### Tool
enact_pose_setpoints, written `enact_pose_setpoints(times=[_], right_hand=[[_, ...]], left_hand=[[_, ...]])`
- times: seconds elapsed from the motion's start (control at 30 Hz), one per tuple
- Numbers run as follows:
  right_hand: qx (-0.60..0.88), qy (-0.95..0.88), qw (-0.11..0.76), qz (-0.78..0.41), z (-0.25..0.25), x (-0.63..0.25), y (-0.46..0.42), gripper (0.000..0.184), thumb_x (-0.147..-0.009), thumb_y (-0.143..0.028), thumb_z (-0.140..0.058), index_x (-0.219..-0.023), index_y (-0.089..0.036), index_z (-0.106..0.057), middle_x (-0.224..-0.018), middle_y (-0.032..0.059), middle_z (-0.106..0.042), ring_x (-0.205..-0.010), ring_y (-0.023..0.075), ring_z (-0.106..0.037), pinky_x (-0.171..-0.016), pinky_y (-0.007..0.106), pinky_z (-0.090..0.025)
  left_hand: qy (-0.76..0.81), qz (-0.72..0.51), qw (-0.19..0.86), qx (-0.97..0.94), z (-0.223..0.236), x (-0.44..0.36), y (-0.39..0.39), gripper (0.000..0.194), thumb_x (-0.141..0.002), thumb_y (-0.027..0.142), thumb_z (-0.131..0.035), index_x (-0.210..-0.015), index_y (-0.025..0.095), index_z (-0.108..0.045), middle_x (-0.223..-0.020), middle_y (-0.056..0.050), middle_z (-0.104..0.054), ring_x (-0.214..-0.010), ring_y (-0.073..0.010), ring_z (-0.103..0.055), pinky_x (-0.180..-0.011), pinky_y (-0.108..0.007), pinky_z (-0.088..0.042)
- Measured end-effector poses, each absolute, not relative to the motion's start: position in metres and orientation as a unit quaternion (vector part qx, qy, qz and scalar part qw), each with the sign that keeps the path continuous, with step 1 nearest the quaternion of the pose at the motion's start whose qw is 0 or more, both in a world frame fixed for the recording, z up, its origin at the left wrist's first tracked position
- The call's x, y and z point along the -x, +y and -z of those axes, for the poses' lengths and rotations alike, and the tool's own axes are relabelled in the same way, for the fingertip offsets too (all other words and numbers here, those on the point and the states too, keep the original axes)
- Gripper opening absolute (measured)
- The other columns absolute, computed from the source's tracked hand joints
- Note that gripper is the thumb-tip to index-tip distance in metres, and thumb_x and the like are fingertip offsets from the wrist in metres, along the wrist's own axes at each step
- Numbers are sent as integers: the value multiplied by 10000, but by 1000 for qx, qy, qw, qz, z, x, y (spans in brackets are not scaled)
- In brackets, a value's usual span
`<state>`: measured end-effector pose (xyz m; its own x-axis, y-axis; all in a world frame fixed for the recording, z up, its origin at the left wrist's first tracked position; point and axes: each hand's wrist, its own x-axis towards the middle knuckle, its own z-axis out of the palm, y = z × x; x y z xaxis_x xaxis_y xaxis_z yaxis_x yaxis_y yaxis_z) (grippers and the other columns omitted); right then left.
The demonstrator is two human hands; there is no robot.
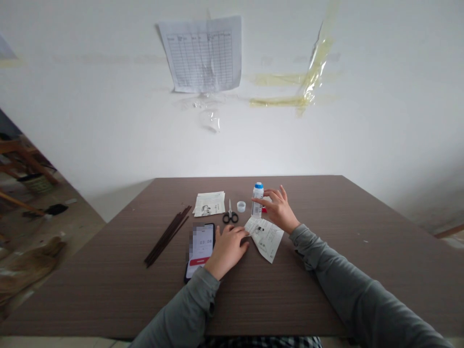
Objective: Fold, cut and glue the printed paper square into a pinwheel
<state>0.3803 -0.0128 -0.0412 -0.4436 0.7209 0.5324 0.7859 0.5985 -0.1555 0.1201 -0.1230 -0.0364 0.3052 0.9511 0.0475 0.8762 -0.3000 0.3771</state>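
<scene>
A printed sheet of paper [267,240] lies at an angle on the table, folded or creased near its top. My left hand [229,246] rests palm down, fingers stretched out, fingertips at the sheet's left corner. Upright behind the sheet stands a small clear bottle with a blue top [256,209], like a glue bottle. My right hand [281,210] is beside it with fingers spread, one digit crossing in front of the bottle; whether it touches is unclear. Something red, partly hidden, shows behind that hand. A whitish round cap [241,206] sits left of the bottle.
Black-handled scissors [230,217] lie left of the cap, near a stack of printed papers [213,199]. A phone [200,249] showing a timer is beside my left hand. Several thin dark brown sticks [168,236] lie farther left. A white wall [126,121] borders the table's back.
</scene>
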Motion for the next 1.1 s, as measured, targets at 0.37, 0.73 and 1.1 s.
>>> enact_pose_setpoints(times=[0.37, 0.73, 1.1], right_hand=[[471, -768, 393, 182, 81, -415, -40, 622, -1143, -107, -749, -1592, -497, -930, -1314, 62, -923, -1415, 368, -746, -1519, 749, -381], [434, -769, 452, 126, 101, -423, -45, 338, -1154, -302, -797, -1446, -350, -961, -1160, 72, -971, -1256, 386, -858, -1413, 719, -504], [458, -784, 416, -51, 97, -407, -47, 306, -1101, -522, -950, -907, -304, -860, -1131, 116, -961, -1232, 417, -907, -1469, 809, -512]], left_hand=[[584, -108, 153, -790, 29, -126, -125, 395, -1174, 151, -783, -1460, 353, -967, -1724, -105, -880, -1694, -448, -712, -1542, -919, -381], [576, -95, 159, -796, 32, -125, -124, 413, -1210, 193, -718, -1521, 345, -943, -1795, -105, -843, -1756, -455, -660, -1561, -890, -386], [576, -83, 134, -802, 29, -130, -124, 443, -1245, 178, -737, -1624, 329, -909, -1791, -112, -833, -1730, -420, -684, -1538, -872, -447]])
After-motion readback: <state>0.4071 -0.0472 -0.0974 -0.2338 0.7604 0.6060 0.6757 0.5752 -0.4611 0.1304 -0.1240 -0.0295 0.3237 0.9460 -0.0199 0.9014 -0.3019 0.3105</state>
